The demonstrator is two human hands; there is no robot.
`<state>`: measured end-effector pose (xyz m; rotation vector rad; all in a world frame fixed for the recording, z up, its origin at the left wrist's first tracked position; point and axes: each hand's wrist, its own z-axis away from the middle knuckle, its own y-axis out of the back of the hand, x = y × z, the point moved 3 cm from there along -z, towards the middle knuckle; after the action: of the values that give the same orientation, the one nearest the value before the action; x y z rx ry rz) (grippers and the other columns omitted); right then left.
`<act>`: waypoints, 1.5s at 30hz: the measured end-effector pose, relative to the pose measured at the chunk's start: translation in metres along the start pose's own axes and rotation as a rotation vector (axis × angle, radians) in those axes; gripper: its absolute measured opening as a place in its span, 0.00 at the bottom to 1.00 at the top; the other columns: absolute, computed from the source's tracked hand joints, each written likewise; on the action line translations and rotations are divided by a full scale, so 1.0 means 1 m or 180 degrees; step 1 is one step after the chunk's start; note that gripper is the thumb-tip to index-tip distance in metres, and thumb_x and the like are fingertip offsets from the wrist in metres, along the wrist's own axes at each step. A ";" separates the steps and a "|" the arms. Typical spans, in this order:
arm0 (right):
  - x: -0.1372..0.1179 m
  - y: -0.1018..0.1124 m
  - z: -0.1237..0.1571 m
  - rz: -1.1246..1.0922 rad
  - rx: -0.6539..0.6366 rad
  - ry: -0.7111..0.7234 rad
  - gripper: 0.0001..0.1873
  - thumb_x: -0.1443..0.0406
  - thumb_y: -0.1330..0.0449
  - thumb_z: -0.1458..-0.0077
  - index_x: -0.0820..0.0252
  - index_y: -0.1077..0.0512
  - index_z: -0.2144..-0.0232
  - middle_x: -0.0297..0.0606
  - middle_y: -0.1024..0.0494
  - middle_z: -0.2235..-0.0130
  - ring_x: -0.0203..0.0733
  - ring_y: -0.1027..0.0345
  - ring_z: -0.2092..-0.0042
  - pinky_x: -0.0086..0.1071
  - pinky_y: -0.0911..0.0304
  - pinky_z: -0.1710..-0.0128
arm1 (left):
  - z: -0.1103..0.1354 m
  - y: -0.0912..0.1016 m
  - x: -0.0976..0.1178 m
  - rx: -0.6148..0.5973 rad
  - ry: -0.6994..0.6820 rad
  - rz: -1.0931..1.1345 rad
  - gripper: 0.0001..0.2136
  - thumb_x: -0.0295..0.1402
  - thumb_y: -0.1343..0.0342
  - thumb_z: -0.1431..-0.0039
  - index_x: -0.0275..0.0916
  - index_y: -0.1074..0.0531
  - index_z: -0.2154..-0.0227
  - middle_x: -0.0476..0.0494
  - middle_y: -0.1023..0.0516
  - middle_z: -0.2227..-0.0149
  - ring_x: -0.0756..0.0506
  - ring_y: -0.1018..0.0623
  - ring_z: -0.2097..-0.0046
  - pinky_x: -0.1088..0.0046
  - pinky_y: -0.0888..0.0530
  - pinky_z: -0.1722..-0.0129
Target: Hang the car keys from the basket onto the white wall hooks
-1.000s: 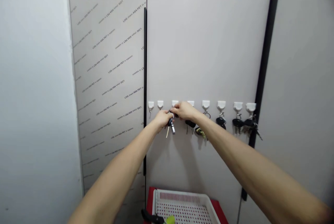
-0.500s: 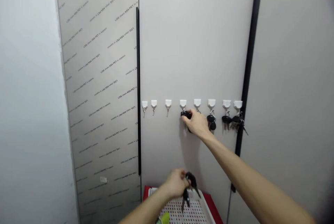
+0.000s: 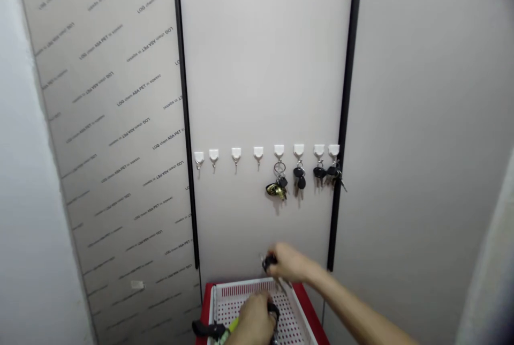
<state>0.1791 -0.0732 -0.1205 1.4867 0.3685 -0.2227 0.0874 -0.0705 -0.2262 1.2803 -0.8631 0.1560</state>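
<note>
Row of white hooks starts at far left on the pale panel; spacing probably keeps each bunch separate. Below, a dark handle and a yellow-green item lie at the near left of a white basket; what they belong to is unclear. Basket sits over a red surface under the hooks, likely for easy reach. Left hand is low over the basket, back to the camera, with dark keys at its inner side; fingers hidden, so cannot tell how closed the grip is, nor whether those keys touch the basket. Right hand, just above the basket's far rim: grip closed on black-headed keys, seemingly held by the heads, which would let the metal hang free. Looks, left to right: the right hand's bunch is black and motion-blurred, pale slivers of metal beneath; the left hand's is dark and rounded, a dull glint lower down. On the hooks, a gold-and-black bunch on a large ring, then three black-headed bunches, the last crowding the black strip.
</note>
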 end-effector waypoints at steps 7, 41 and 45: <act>0.050 -0.066 0.009 -0.0276 0.0299 -0.0251 0.10 0.71 0.51 0.67 0.65 0.30 0.80 0.34 0.30 0.80 0.33 0.40 0.77 0.23 0.48 0.80 | 0.006 0.017 0.021 -0.0255 -0.0148 -0.1098 0.14 0.30 0.52 0.63 0.34 0.33 0.69 0.37 0.31 0.65 0.41 0.32 0.63 0.66 0.38 0.64; 0.010 0.142 -0.023 -0.1635 0.3028 -0.0024 0.14 0.59 0.52 0.60 0.62 0.33 0.76 0.35 0.31 0.76 0.34 0.40 0.74 0.26 0.45 0.73 | -0.007 0.004 0.027 -0.0309 -0.0774 -0.0399 0.15 0.20 0.60 0.62 0.37 0.34 0.70 0.46 0.32 0.65 0.50 0.35 0.61 0.78 0.41 0.61; -0.004 0.176 -0.020 -0.1525 0.3362 0.0093 0.14 0.59 0.53 0.60 0.63 0.33 0.78 0.32 0.35 0.80 0.31 0.43 0.77 0.24 0.48 0.77 | -0.006 -0.002 0.024 -0.0412 -0.0706 -0.0393 0.16 0.21 0.61 0.59 0.38 0.34 0.68 0.46 0.33 0.63 0.50 0.35 0.60 0.78 0.41 0.59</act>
<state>0.2383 -0.0403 0.0433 2.4166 0.6870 -0.8760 0.1074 -0.0739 -0.2127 1.2398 -0.9638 -0.1406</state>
